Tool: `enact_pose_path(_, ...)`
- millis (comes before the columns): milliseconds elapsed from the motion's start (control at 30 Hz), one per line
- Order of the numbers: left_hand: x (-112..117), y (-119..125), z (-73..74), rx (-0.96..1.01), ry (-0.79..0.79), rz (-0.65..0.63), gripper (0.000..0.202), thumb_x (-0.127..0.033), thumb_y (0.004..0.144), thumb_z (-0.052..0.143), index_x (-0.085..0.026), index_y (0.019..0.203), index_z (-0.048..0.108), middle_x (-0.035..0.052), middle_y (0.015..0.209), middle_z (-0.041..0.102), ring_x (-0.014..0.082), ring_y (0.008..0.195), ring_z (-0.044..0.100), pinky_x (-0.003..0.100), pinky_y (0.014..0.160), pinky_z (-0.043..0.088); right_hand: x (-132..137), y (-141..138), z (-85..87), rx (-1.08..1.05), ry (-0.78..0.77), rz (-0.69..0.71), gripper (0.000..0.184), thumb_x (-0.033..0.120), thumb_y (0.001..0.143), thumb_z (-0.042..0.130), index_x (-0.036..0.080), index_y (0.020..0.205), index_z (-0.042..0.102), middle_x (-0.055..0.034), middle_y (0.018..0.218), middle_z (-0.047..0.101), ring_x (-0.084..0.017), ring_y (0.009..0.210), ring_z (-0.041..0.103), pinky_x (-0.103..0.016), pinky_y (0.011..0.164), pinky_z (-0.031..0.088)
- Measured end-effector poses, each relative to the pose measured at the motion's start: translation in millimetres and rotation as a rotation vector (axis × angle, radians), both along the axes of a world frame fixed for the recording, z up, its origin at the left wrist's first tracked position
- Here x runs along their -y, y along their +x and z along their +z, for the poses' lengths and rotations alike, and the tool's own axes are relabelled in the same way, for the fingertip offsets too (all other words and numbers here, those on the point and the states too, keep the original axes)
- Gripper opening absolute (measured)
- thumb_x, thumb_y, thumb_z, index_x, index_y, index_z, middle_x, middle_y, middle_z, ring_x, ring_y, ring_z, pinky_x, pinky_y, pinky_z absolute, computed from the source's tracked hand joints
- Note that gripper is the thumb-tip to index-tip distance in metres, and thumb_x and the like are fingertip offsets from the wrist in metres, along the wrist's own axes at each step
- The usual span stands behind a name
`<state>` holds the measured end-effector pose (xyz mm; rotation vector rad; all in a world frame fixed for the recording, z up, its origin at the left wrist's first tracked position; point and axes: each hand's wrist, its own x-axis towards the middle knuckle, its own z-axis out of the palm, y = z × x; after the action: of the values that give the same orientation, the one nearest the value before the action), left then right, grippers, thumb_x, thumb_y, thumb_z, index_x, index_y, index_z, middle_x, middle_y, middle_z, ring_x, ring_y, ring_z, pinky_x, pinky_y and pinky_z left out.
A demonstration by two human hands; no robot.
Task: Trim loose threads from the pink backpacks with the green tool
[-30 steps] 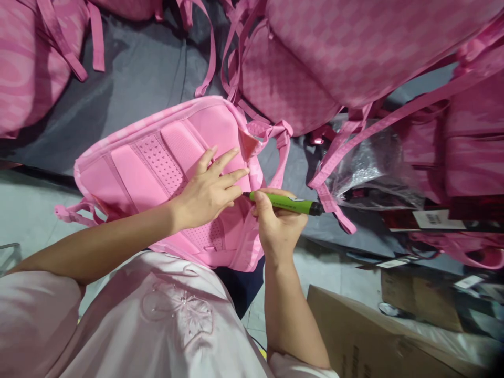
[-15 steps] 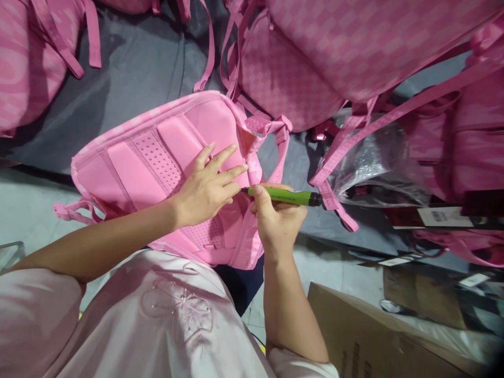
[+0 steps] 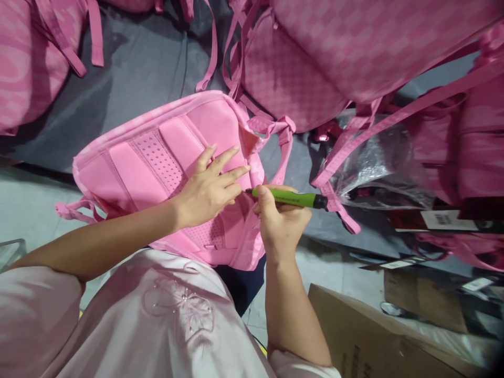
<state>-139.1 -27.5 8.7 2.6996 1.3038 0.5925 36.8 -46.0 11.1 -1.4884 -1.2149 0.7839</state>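
Note:
A pink backpack lies with its padded back panel facing up, partly over the table edge and close to my body. My left hand rests flat on the panel with its fingers spread. Close beside those fingertips, my right hand grips a green marker pen between thumb and fingers. The pen's dark tip points left at the bag's side edge by my left fingers; whether it touches the fabric I cannot tell. A knotted pink strap sticks out from the bag's right side.
A large checkered pink backpack lies behind, with loose straps hanging toward me. Another pink bag is at far left. Clear plastic wrap lies on the dark grey cloth at right. A cardboard box stands below right.
My right hand and the marker pen have shifted slightly right, and the pen's rear end has dipped a little. My left hand stays on the panel.

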Motion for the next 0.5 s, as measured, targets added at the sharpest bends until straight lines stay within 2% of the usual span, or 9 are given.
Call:
enact_pose_path(167,2,-1,-4.1,-0.029,0.104,-0.004,0.013,-0.027,0.096,0.056,-0.025,0.094,0.069,-0.0002,0.142,0.061,0.0343,0.150,0.035,0.068,0.123,0.028,4,-4,2.5,0.012,0.031,-0.003,0.025,0.043,0.083,0.074,0.018,0.083,0.068,-0.0003,0.062,0.066,-0.015,0.049,0.059,-0.029,0.048,0.049)
enact_pose_path(300,6,-1,-6.3,-0.047,0.213,0.007,0.014,-0.023,0.096,0.055,-0.024,0.091,0.068,-0.0012,0.143,0.060,0.0342,0.147,0.040,0.064,0.121,0.033,13,-8,6.6,0.080,0.126,-0.106,0.024,0.042,0.085,0.075,0.019,0.085,0.068,-0.0036,0.074,0.069,-0.016,0.057,0.063,-0.030,0.052,0.050)
enact_pose_path(400,7,-1,-6.7,-0.046,0.274,0.014,0.014,-0.021,0.096,0.055,-0.023,0.091,0.068,-0.0007,0.143,0.060,0.0340,0.145,0.043,0.062,0.120,0.035,16,-9,3.1,0.067,0.119,-0.023,0.021,0.039,0.087,0.074,0.019,0.088,0.068,-0.0028,0.075,0.069,-0.015,0.058,0.062,-0.029,0.053,0.050)
enact_pose_path(500,6,-1,-7.3,-0.074,0.240,0.017,0.012,-0.024,0.096,0.056,-0.023,0.094,0.068,0.0000,0.146,0.057,0.0319,0.148,0.039,0.063,0.124,0.028,15,-5,-3.1,0.174,0.129,0.005,0.020,0.038,0.088,0.073,0.018,0.088,0.069,-0.0024,0.075,0.068,-0.014,0.058,0.061,-0.029,0.055,0.050)
